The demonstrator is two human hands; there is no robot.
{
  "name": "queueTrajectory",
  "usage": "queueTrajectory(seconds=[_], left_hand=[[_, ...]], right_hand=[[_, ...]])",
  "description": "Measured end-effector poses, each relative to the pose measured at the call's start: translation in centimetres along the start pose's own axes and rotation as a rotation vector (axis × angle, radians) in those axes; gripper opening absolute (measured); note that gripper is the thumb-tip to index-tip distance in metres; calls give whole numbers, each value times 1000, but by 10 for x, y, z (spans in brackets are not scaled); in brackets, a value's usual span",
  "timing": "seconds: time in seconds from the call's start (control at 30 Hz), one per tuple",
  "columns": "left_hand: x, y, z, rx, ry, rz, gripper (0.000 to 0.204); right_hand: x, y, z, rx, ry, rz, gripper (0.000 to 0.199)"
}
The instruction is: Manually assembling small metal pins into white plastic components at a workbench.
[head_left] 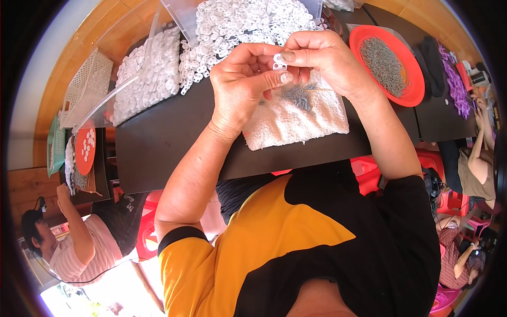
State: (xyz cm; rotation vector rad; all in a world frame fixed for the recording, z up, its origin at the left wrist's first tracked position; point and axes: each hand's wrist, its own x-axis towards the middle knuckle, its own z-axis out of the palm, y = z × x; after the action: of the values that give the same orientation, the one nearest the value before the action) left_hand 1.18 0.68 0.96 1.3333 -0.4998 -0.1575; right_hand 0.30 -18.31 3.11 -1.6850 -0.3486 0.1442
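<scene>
A small white plastic piece with holes (279, 62) is pinched between the fingertips of my left hand (242, 79) and my right hand (330, 59). Both hands are closed and meet above the table. Beneath them lies a folded cream towel (296, 127) with a small heap of grey metal pins or screws (300, 98) on it. Just beyond my hands, many similar white pieces (248, 24) spill from a clear plastic bin (179, 21) onto the table. The fingers partly hide the held piece, and I cannot tell whether a metal part is in it.
A red tray (417, 87) of small metal parts stands at the right, beside purple pieces (455, 84). Bagged white pieces (148, 74) and a white perforated basket (87, 87) are at the left. Other people sit at left and right; an orange tray (84, 158) is by the left one.
</scene>
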Motion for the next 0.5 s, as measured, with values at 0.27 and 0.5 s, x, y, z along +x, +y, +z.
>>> queueTrajectory(seconds=[0.27,0.5], left_hand=[[-1,0,-2,35,-8,8,26],[-1,1,-2,21,5,4,27]], right_hand=[[-1,-1,0,16,-41,3,25],[-2,-1,0,47,-36,17,26]])
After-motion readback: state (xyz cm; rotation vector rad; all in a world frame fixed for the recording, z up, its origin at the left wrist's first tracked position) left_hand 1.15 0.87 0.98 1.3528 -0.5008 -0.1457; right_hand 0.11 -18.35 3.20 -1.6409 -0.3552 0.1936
